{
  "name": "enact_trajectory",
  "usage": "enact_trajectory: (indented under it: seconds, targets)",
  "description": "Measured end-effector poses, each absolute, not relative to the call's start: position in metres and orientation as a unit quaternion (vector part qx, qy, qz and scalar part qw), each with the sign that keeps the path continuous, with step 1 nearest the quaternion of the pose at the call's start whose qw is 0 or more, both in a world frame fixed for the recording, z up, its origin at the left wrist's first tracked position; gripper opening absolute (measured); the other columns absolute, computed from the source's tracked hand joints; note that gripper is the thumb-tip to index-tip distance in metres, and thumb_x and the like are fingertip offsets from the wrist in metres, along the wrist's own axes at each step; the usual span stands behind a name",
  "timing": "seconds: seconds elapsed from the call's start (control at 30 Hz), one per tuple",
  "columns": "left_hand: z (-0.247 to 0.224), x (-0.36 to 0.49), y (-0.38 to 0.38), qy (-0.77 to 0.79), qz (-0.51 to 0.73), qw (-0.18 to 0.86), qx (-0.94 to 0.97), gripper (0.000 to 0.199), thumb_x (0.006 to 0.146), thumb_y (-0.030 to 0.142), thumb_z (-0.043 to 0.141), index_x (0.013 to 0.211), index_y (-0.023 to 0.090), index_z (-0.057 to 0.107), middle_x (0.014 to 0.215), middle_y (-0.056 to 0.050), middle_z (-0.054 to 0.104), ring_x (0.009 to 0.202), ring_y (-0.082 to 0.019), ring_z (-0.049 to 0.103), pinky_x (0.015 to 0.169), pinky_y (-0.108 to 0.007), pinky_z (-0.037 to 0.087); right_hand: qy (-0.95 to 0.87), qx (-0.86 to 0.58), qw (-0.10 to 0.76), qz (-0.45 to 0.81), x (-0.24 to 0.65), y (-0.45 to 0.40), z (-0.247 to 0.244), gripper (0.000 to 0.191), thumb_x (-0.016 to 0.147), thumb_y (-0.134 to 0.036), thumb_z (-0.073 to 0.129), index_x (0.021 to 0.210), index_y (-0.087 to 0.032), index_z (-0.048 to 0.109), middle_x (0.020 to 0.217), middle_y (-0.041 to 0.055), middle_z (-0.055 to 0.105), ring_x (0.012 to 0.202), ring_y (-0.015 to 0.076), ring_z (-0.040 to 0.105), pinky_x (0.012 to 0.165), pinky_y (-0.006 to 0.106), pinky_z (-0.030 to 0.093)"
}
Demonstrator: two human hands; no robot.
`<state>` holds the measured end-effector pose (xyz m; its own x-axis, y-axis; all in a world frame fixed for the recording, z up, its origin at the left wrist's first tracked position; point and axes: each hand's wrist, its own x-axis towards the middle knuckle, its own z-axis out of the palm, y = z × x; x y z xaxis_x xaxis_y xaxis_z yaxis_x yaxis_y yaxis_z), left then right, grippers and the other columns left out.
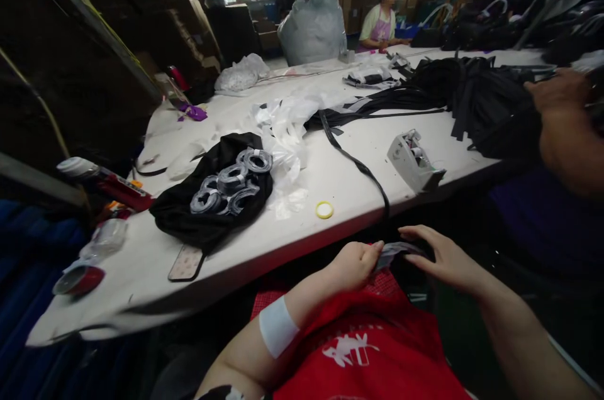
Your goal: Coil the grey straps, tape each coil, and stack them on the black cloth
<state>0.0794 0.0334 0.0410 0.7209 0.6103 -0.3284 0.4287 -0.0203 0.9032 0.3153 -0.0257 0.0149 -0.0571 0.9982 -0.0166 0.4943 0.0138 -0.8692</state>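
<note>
In front of my red apron, my left hand [356, 265] pinches a grey and black strip [394, 252] between thumb and fingers. My right hand [446, 256] curves around the other end of that strip, its thumb below and its fingers above. A dark strap [356, 164] runs from the pile of black straps [425, 88] across the table and over its front edge towards my hands; where it ends is hidden. Left of my hands, several rolled strips [232, 180] lie on a black cloth bag [174, 211].
On the white table [264, 243] are a yellow ring [324, 210], a tape dispenser [413, 161], a phone [186, 263], a cup [79, 279] and crumpled plastic [287, 136]. A co-worker's arm [566, 123] reaches in at right. Another person [379, 24] sits across the table.
</note>
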Motion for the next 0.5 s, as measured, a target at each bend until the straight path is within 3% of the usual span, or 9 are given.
enact_trajectory:
  seconds: [0.07,0.1,0.17,0.27,0.37,0.43,0.5]
  targets:
    - [0.04,0.079,0.035,0.346,0.059,0.729,0.587,0.07,0.091,0.072,0.026,0.072,0.014,0.062,0.041,0.003,0.038,0.036,-0.013,0.034,0.043,-0.026,0.027,-0.678,-0.553,0.332,0.351,0.299,-0.025,0.01,0.057,0.081,-0.039,0.064,0.133,-0.018,0.052,0.132,0.0149,0.057,0.121,0.0282,0.054,0.107,0.044,0.041]
    - [0.041,0.079,0.035,0.318,0.059,0.784,0.531,0.072,0.091,0.072,0.028,0.078,0.012,0.065,0.039,0.005,0.035,0.035,-0.013,0.035,0.044,-0.026,0.029,-0.687,-0.532,0.326,0.372,0.29,-0.025,0.006,0.056,0.085,-0.038,0.061,0.135,-0.018,0.05,0.132,0.0145,0.057,0.12,0.0273,0.055,0.106,0.043,0.042]
    - [0.046,0.08,0.037,0.25,0.08,0.863,0.431,0.069,0.092,0.069,0.033,0.083,0.009,0.066,0.039,0.006,0.032,0.037,-0.012,0.038,0.05,-0.026,0.037,-0.663,-0.521,0.323,0.431,0.27,-0.027,-0.005,0.045,0.09,-0.041,0.052,0.128,-0.017,0.056,0.119,0.0129,0.064,0.107,0.0258,0.062,0.097,0.039,0.048]
    - [0.061,0.082,0.042,0.187,0.186,0.898,0.351,0.056,0.092,0.058,0.045,0.094,0.006,0.065,0.054,0.004,0.043,0.048,-0.011,0.047,0.072,-0.03,0.048,-0.6,-0.535,0.321,0.501,0.247,-0.029,-0.02,0.045,0.094,-0.051,0.045,0.103,-0.013,0.068,0.091,0.0082,0.068,0.085,0.0235,0.064,0.082,0.035,0.051]
    - [0.069,0.08,0.051,0.231,0.359,0.802,0.418,0.046,0.092,0.052,0.049,0.108,0.01,0.06,0.075,-0.001,0.053,0.067,-0.014,0.055,0.094,-0.04,0.047,-0.602,-0.492,0.286,0.56,0.24,-0.032,-0.021,0.047,0.093,-0.054,0.049,0.09,-0.012,0.07,0.076,0.0042,0.063,0.072,0.0179,0.059,0.07,0.029,0.048]
    - [0.064,0.075,0.057,0.312,0.423,0.638,0.563,0.043,0.094,0.051,0.046,0.109,0.013,0.059,0.086,-0.006,0.059,0.083,-0.021,0.059,0.104,-0.048,0.041,-0.595,-0.436,0.263,0.622,0.246,-0.036,-0.009,0.044,0.09,-0.052,0.056,0.089,-0.012,0.071,0.071,0.0022,0.06,0.065,0.0139,0.055,0.064,0.025,0.045]
    - [0.053,0.073,0.06,0.374,0.402,0.446,0.707,0.043,0.089,0.051,0.052,0.106,0.013,0.06,0.094,-0.013,0.064,0.101,-0.029,0.059,0.111,-0.055,0.032,-0.566,-0.372,0.262,0.688,0.258,-0.04,0.007,0.045,0.086,-0.054,0.062,0.092,-0.011,0.073,0.068,0.0014,0.059,0.06,0.0116,0.053,0.059,0.022,0.043]
